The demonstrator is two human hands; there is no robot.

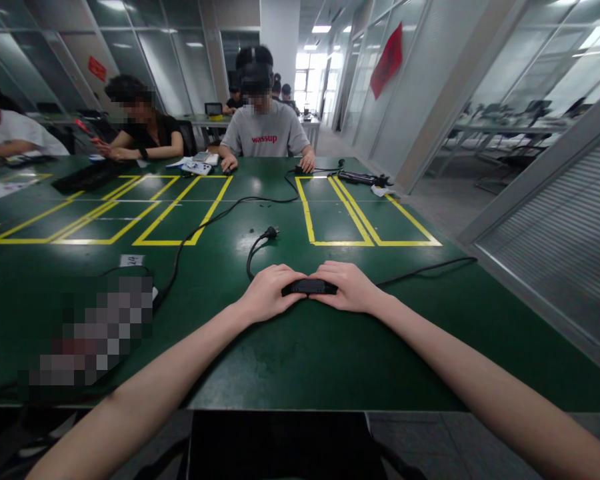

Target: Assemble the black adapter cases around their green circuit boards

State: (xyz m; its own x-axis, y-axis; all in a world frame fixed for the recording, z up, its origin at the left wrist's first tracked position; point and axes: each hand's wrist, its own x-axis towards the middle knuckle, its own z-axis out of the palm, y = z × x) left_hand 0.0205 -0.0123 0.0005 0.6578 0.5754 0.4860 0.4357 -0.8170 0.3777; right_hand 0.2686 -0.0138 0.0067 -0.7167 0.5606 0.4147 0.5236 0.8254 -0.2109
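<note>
A black power adapter [310, 287] lies crosswise near the middle of the green table [300, 373]. My left hand [273, 291] grips its left end, thumb and fingers closed around it. Its right end is held the same way by my right hand [347, 287], and the two thumbs almost meet. From behind my left hand a short cord curls up to a black plug [271, 233] on the tabletop. A thin black cable [430, 268] leads away to the right of my right hand. The palms hide both ends of the adapter.
At left lies a blurred-out object [95, 333], with a small label [131, 260] behind it. A long black cable [230, 208] crosses the table. Yellow tape outlines [340, 244] mark the far half. Opposite sits a person in a grey shirt [265, 130], hands on the table; others sit leftward.
</note>
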